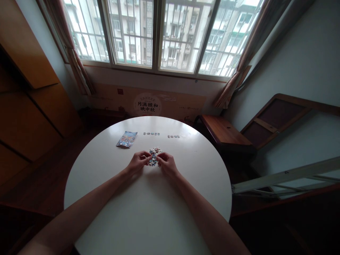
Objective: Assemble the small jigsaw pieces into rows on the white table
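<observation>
A small pile of jigsaw pieces [153, 161], white, blue and reddish, lies on the round white table [148, 209]. At its left side my left hand [138, 161] is closed, thumb and forefinger pinched on a jigsaw piece at the pile's edge. My right hand [166, 162] comes in from the other side, its fingertips likewise pinched on a piece. Fingers partly cover both pieces, so their shapes do not show. Beyond the pile are two short rows of pieces: a left row [151, 134] and a right row [173, 136].
A colourful printed packet [127, 139] lies on the table, left of the rows. A wooden bench [225, 131] stands past the table's right edge. Orange-brown cabinets [45, 117] are on the left, and a barred window [156, 35] is ahead.
</observation>
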Motion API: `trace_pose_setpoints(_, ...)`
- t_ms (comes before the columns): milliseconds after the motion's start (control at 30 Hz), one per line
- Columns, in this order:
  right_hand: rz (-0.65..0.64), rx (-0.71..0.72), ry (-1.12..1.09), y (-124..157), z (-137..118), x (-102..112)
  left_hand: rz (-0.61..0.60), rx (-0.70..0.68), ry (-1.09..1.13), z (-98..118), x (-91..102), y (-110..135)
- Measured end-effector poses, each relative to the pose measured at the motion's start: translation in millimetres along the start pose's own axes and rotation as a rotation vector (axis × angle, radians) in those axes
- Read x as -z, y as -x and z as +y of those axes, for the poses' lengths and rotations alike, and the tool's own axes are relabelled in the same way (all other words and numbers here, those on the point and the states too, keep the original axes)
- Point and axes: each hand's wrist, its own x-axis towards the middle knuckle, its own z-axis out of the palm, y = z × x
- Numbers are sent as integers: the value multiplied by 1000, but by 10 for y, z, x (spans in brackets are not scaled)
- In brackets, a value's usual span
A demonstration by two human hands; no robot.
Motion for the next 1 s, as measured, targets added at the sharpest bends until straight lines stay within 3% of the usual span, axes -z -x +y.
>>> trace_pose_setpoints(1000,-17,4,-15,0,4,-1,-11,-19,-3,-43,13,-12)
